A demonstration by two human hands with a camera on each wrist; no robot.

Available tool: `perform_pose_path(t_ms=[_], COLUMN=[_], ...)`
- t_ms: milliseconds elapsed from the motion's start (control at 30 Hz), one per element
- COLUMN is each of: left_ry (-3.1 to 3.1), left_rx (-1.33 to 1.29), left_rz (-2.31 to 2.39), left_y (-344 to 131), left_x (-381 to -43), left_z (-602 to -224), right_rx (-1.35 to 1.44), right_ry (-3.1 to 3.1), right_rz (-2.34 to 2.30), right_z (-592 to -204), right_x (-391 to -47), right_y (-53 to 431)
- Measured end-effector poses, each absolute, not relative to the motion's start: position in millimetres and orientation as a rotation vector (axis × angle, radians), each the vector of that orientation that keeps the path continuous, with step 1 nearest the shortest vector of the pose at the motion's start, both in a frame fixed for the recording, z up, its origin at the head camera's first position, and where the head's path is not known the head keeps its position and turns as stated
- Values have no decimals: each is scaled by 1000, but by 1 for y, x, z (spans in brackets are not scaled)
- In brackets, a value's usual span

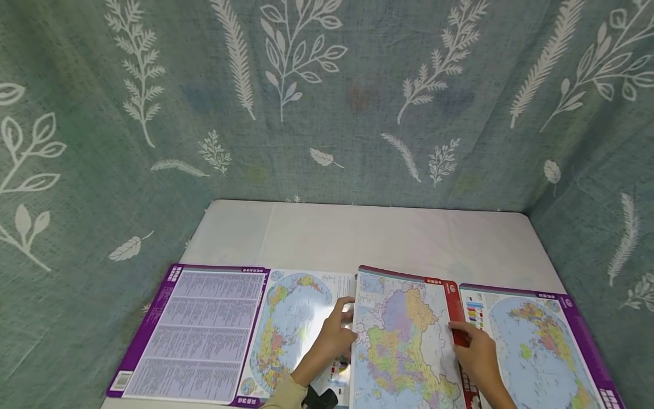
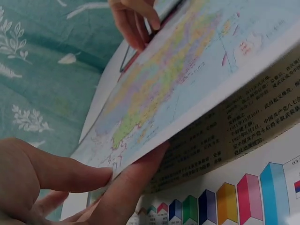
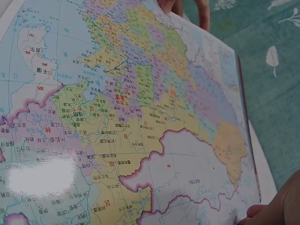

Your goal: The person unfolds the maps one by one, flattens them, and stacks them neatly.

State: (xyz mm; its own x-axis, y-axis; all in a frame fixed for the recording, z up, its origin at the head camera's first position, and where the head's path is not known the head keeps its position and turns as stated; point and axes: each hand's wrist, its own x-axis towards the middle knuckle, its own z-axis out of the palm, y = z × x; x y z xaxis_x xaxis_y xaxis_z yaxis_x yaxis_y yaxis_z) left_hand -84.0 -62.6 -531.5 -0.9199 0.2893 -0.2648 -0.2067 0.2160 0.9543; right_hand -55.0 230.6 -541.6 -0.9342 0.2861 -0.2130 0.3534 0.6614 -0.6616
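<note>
A map panel with a red border (image 1: 403, 335), printed with a multicoloured country map, is held up by its two sides, tilted. My left hand (image 1: 334, 335) pinches its left edge; in the left wrist view the thumb (image 2: 70, 176) lies over the map and a finger is beneath it. My right hand (image 1: 477, 352) pinches the red right edge, thumb on top. Brown printed text (image 2: 262, 105) shows on the raised panel's underside. Below it, a purple-bordered world map (image 1: 293, 318) lies spread out, its middle hidden by the held map.
A white table (image 1: 368, 236) lies under the maps. Green leaf-patterned cloth (image 1: 327, 102) hangs behind it and at both sides. To the left is a text panel (image 1: 204, 318) with a purple border; to the right, another world map section (image 1: 541, 335).
</note>
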Motion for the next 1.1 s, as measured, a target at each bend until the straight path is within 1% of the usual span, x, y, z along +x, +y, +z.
perform_pose_path(t_ms=[200, 367, 800, 933, 1100], left_ry=[2000, 1931, 1860, 1842, 1788], left_rx=[91, 36, -33, -52, -54], left_rz=[1845, 1889, 1930, 1945, 1985], left_y=[-70, -77, -80, -82, -83], left_x=[-84, -85, -86, -85, -85], left_z=[-538, -549, -553, -555, -558], right_rx=[525, 470, 649, 594, 451], right_ry=[2818, 2857, 2493, 2435, 2330], right_rz=[-1100, -1085, -1430, -1520, -1575], right_z=[-540, -537, -536, -536, -535], right_x=[-57, -62, -78, -77, -69], right_y=[226, 230, 246, 250, 259])
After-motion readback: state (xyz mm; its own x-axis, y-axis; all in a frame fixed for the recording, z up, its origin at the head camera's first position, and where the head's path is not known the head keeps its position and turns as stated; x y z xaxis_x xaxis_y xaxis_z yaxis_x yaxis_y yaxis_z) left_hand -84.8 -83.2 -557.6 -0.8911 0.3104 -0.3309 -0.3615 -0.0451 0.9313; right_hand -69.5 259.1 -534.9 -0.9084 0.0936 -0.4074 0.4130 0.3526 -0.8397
